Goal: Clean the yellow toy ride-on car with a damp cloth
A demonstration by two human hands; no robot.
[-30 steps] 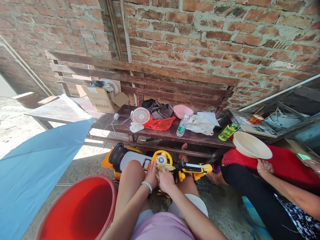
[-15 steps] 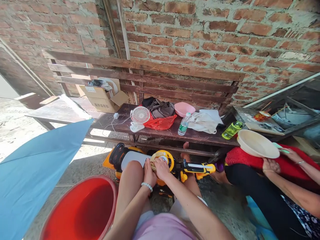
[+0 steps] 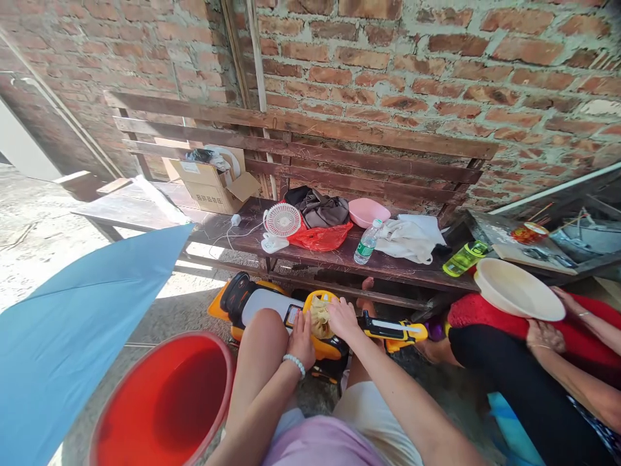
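Observation:
A crumpled, tan-yellow bundle [image 3: 320, 318], its material unclear, sits between my hands over the yellow steering wheel [image 3: 308, 299] of a ride-on toy vehicle [image 3: 264, 304]. My right hand [image 3: 341, 318] grips the bundle's right side with bent fingers, the fingertips partly hidden. On the other side, my left hand [image 3: 301, 340], with a pale beaded bracelet at the wrist, lies along the bundle's left edge with its fingers stretched out. The toy's yellow-and-black arm [image 3: 395, 329] reaches to the right of my hands.
A red tub [image 3: 160, 401] stands at lower left, beneath a blue umbrella [image 3: 97, 278]. On the bench [image 3: 228, 243] are a carton [image 3: 208, 188], a fan [image 3: 282, 220], a water bottle [image 3: 367, 243] and a pink basin [image 3: 369, 211]. At right, another person's hands are at a cream basin [image 3: 519, 291].
My hands have moved apart, showing more of the tan bundle. My right hand has shifted right, and my left hand's fingers now lie straighter. The view has turned slightly left.

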